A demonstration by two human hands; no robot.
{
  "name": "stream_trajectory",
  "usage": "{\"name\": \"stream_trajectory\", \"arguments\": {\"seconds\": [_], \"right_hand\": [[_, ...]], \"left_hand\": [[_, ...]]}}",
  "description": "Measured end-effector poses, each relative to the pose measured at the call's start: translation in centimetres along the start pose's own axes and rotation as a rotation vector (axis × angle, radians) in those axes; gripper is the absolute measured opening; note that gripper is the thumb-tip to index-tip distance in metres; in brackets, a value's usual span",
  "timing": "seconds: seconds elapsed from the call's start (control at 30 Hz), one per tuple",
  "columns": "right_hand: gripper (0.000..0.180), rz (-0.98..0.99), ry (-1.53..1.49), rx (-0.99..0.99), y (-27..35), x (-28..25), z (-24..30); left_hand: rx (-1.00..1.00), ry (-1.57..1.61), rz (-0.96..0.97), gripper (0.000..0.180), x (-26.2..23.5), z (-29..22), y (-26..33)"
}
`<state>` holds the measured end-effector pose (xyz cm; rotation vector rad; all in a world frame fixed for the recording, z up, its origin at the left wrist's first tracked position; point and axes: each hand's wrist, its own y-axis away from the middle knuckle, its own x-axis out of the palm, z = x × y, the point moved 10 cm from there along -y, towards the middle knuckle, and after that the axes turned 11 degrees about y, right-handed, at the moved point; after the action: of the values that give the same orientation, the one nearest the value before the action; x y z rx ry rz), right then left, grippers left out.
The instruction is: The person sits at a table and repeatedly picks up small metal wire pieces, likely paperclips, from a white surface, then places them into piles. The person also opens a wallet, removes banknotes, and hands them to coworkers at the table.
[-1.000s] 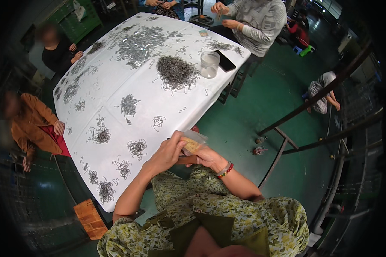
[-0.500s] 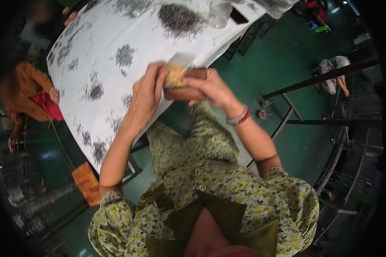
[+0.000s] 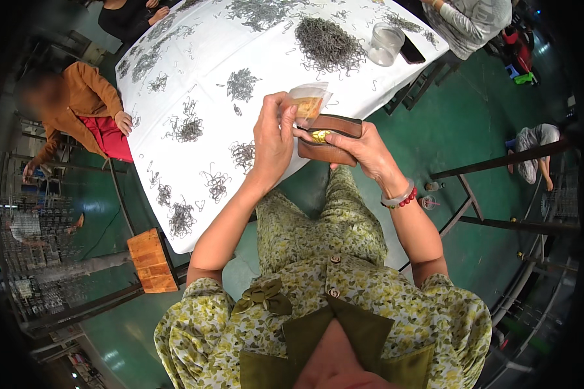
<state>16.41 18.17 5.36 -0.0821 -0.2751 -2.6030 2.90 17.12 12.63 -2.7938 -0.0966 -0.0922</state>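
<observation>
Pouch (image 3: 328,153) is held near white table (image 3: 276,70) over green floor (image 3: 461,110).

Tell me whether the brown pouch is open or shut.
Open: the brown pouch in the right hand has its edges apart, and a shiny yellow item shows between them.

A small, clear plastic packet (image 3: 308,104) with flat orange-yellow contents is held tilted just beyond a brown, rectangular, leather-like pouch (image 3: 326,153), itself held lengthwise and gaping, with a shiny yellow piece (image 3: 319,135) showing in its mouth.
</observation>
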Motion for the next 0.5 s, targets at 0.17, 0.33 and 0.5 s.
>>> {"name": "stream_trajectory", "arguments": {"seconds": [0.17,0.33,0.5], "right_hand": [[0.032,-0.054,-0.054,-0.009,0.4,-0.5,0.6],[0.029,0.004,-0.125,-0.081,0.7,0.3,2.4],[0.032,0.019,-0.051,-0.025,1.3,0.2,3.0]], "left_hand": [[0.212,-0.178,0.051,0.010,1.0,-1.4,0.8],[0.486,-0.449,0.159,0.018,2.3,-5.5,1.9],[0.037,-0.442,0.370,0.014,2.6,-4.0,1.2]]}}
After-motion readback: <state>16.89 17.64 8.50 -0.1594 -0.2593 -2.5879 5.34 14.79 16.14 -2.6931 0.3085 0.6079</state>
